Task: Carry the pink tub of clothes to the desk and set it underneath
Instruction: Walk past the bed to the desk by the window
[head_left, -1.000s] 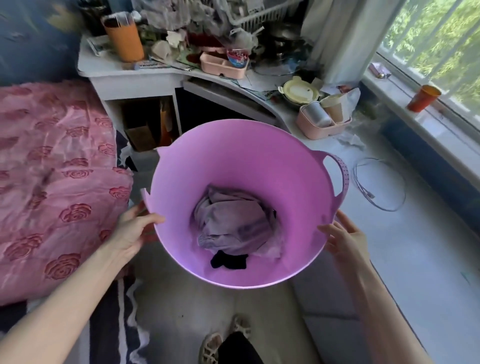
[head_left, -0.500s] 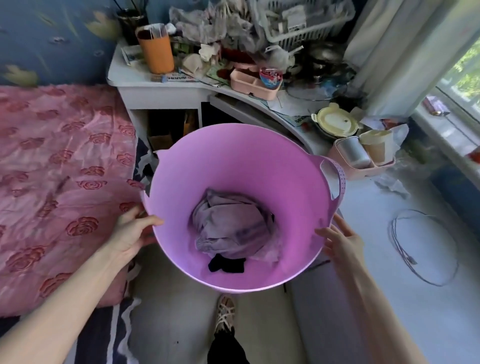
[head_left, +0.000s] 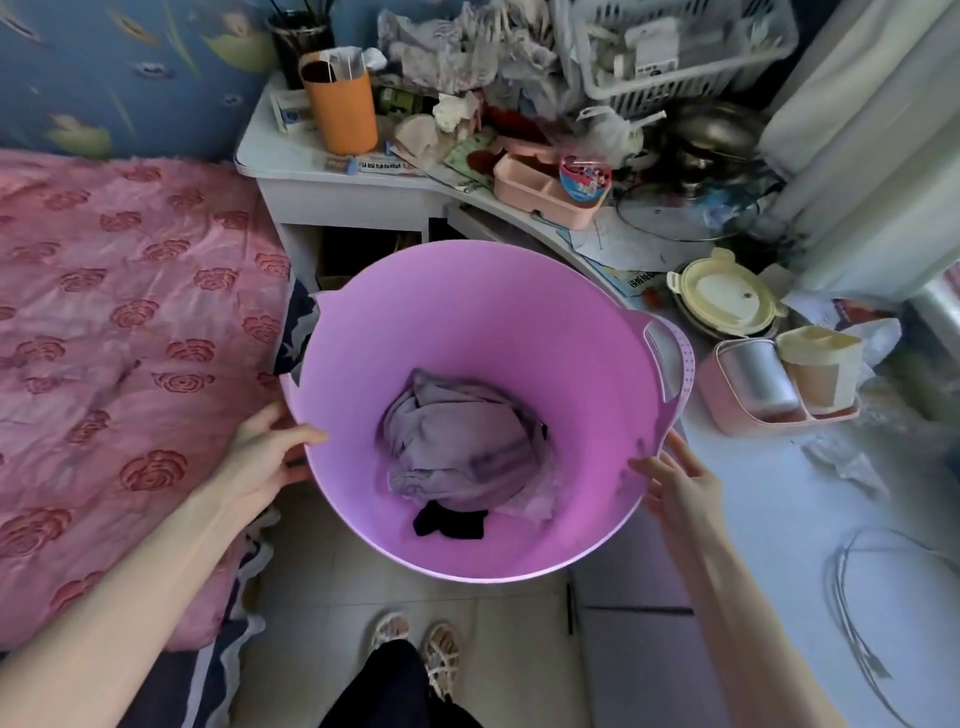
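I hold the pink tub in front of me above the tiled floor, tilted a little toward me. A crumpled lilac garment and a small black piece lie at its bottom. My left hand grips the rim on the left, thumb inside the tub. My right hand presses the outside wall on the right, just below the tub's handle. The white desk stands directly ahead, and the dark opening under it shows just past the tub's far rim.
A bed with a pink rose bedspread fills the left. The desk top is crowded: an orange cup, a pink tray, a white basket, a glass lid. On the desk's right run sit a yellow lidded pot, a pink caddy and a wire loop.
The view has swung left and closer to the desk; the tub now sits right before the opening under it. Both hands keep the same hold on the tub.
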